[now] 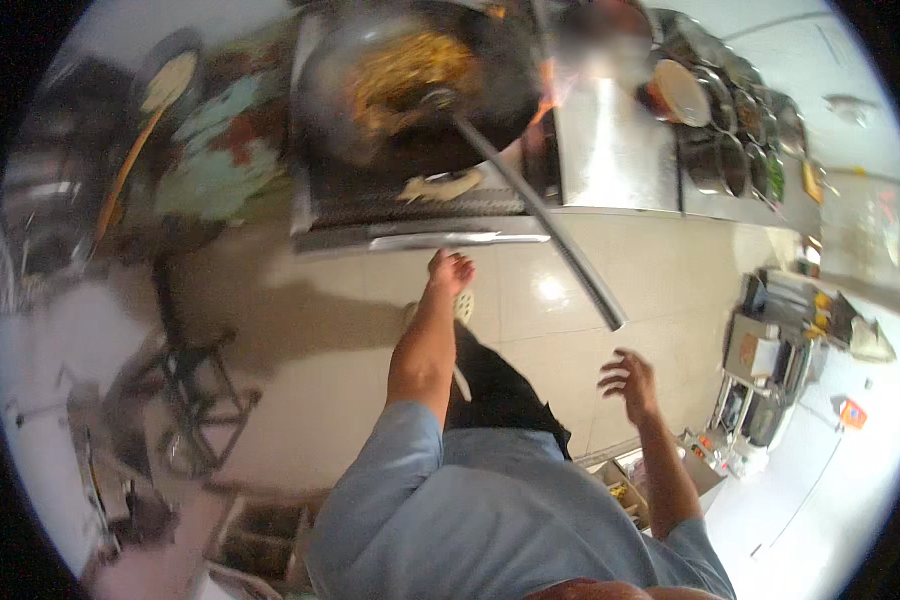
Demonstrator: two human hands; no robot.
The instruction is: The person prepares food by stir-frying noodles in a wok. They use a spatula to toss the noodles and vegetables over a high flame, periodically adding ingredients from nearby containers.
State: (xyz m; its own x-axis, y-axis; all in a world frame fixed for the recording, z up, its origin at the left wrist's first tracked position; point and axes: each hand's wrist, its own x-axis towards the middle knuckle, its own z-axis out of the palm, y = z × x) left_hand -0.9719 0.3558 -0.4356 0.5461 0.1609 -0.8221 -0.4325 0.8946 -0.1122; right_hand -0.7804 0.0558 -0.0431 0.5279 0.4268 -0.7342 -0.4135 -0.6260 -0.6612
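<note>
My left hand [451, 271] is just before the metal front edge of the stove, its fingers curled; no object shows in it. My right hand [628, 381] is raised over the floor, fingers apart and holding nothing. A large dark wok [330, 112] sits on the stove with a heap of yellow-brown food [412, 67] in it. A long metal-handled utensil [544, 217] rests with its head in the food, and its handle reaches out past the stove's edge, ending a little above my right hand. A folded cloth [440, 187] lies on the stove before the wok.
Flames [547, 94] rise at the wok's right. Beyond stand a steel counter [607, 150], a tan bowl [681, 93] and several metal containers [720, 161]. At left are a pan [139, 67] with a wooden-handled utensil [131, 165] and a metal-framed stand [214, 397]. Shelving [757, 375] stands at right.
</note>
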